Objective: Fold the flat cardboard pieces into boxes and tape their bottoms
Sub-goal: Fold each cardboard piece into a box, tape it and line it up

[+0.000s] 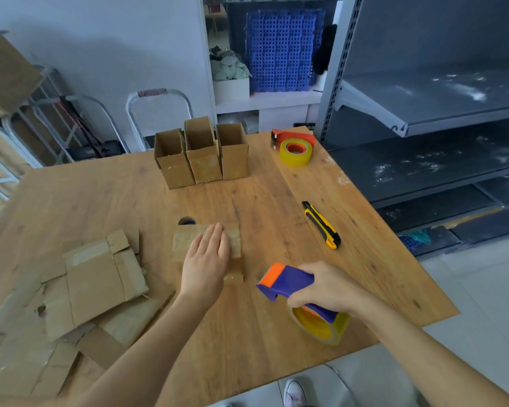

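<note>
Nearest on the wooden table (247, 333), the right hand (329, 289) curls round a purple tape dispenser (288, 282), the left hand (207, 257) presses straight, closed fingers (215, 236) on a cardboard box (182, 243) mid-table beside flat pieces (100, 277), with three boxes (202, 152) and grey shelving (423, 113) beyond.

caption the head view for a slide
Left hand presses a brown cardboard box; right hand grips a purple-and-orange tape dispenser.
</note>
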Demonstrator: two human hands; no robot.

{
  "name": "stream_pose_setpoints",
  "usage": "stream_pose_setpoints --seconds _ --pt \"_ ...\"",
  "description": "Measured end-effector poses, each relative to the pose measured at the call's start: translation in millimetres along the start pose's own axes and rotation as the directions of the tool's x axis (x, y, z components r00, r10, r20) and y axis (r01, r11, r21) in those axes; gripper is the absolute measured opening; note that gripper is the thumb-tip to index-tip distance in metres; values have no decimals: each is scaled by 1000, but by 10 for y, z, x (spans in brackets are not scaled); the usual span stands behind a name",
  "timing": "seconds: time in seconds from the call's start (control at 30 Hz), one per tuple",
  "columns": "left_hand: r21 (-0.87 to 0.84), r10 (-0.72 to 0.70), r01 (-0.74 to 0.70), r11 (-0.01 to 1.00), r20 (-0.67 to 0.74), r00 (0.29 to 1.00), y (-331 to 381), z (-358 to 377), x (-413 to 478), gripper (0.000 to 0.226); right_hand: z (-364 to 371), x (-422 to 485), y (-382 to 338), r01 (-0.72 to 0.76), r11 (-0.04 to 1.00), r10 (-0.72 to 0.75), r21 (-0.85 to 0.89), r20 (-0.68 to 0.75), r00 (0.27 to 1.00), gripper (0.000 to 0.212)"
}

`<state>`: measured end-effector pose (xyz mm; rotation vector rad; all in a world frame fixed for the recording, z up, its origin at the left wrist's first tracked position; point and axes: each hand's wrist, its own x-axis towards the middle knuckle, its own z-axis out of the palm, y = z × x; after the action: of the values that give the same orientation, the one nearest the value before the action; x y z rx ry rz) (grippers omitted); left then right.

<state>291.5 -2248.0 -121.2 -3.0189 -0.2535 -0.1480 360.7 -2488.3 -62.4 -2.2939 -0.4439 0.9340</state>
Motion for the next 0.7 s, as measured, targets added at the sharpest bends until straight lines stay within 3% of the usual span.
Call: stream_pose_setpoints --seconds 0.33,0.53,0.7 --pt "-41 54 -54 998 13 998 -101 -4 31 100 -382 -170 46 165 932 -210 324 109 972 36" --pt "-134 70 -73 988 -26 997 -135 -81 49 91 -452 -185 -27 249 905 -309 346 132 942 42" --pt "-25 48 -49 999 -29 998 -111 14 24 107 -501 -174 -59 268 904 -324 332 127 937 43"
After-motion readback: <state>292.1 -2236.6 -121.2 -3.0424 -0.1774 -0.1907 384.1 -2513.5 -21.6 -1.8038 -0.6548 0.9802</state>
